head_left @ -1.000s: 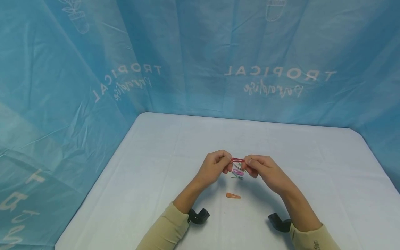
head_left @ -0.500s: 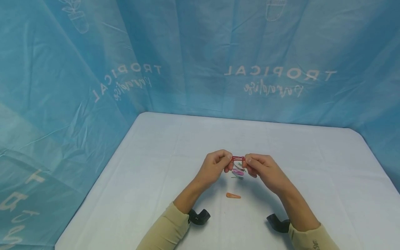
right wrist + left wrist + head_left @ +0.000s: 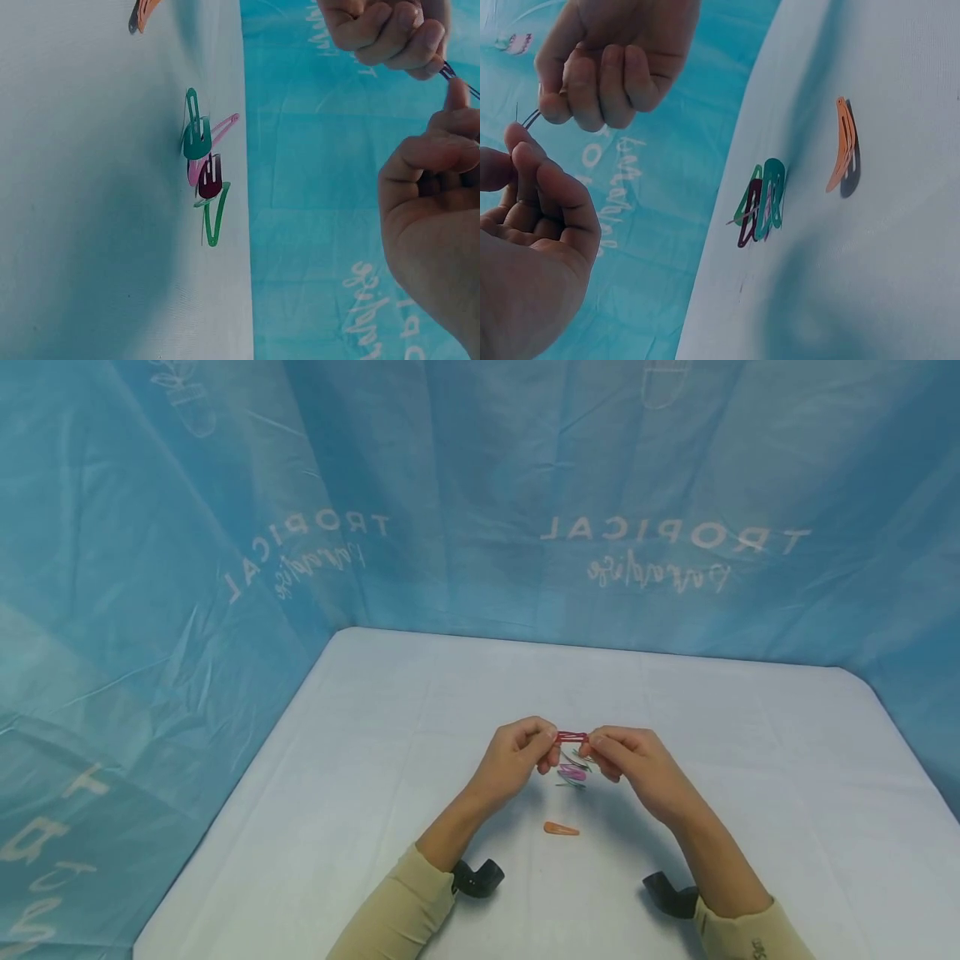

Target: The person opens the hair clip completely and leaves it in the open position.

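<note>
A red snap hair clip (image 3: 572, 737) is held up above the table between both hands. My left hand (image 3: 517, 753) pinches one end of it between thumb and fingers. At the other end, my right hand (image 3: 628, 762) pinches it the same way. Its strips show slightly spread apart in the head view. In the left wrist view the clip is seen edge-on, a thin dark line between the fingertips. Below the hands lies a small pile of hair clips, with a teal clip (image 3: 771, 196), a dark maroon clip (image 3: 211, 177), a pink clip (image 3: 224, 129) and a green clip (image 3: 216, 217).
An orange hair clip (image 3: 561, 829) lies alone on the white table (image 3: 420, 693), nearer the person than the pile. Black curved pieces (image 3: 480, 878) sit at both wrists. A blue printed curtain (image 3: 480, 510) borders the table at the back and left.
Both hands have risen very slightly with the red hair clip still pinched between them. The strips of the clip show differently spread. The pile and the orange clip stay in place.
</note>
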{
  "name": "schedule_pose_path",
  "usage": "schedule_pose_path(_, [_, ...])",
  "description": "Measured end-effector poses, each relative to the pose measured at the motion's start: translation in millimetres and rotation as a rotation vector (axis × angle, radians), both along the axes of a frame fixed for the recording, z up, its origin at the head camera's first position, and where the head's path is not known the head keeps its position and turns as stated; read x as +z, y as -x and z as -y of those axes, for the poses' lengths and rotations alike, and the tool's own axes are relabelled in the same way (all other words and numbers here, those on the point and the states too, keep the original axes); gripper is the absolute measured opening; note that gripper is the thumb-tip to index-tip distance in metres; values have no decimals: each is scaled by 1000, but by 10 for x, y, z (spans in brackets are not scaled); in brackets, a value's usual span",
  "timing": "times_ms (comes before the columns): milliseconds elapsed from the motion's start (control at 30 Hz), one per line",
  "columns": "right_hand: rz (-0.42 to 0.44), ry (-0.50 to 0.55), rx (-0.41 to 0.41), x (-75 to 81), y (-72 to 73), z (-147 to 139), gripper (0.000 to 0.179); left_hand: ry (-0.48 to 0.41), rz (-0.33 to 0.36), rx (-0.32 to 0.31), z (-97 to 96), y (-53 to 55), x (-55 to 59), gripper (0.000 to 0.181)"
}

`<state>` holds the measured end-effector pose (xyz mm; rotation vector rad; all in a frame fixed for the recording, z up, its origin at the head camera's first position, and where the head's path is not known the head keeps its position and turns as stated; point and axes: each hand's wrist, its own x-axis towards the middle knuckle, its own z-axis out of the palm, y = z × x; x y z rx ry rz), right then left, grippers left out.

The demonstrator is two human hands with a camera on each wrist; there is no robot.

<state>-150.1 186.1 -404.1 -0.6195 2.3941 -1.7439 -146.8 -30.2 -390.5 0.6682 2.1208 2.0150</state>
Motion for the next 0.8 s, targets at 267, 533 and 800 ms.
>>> schedule_pose_path(267, [43, -103, -137, 26, 12, -15, 25, 14, -25, 4, 14, -37, 94, 18])
schedule_pose_path(533, [12, -120, -141, 46, -10, -47, 20, 69, -73, 9, 2, -32, 78, 19])
schedule_pose_path(800, [-13, -153, -148, 10, 21, -98, 18, 150, -98, 55, -10, -60, 103, 22])
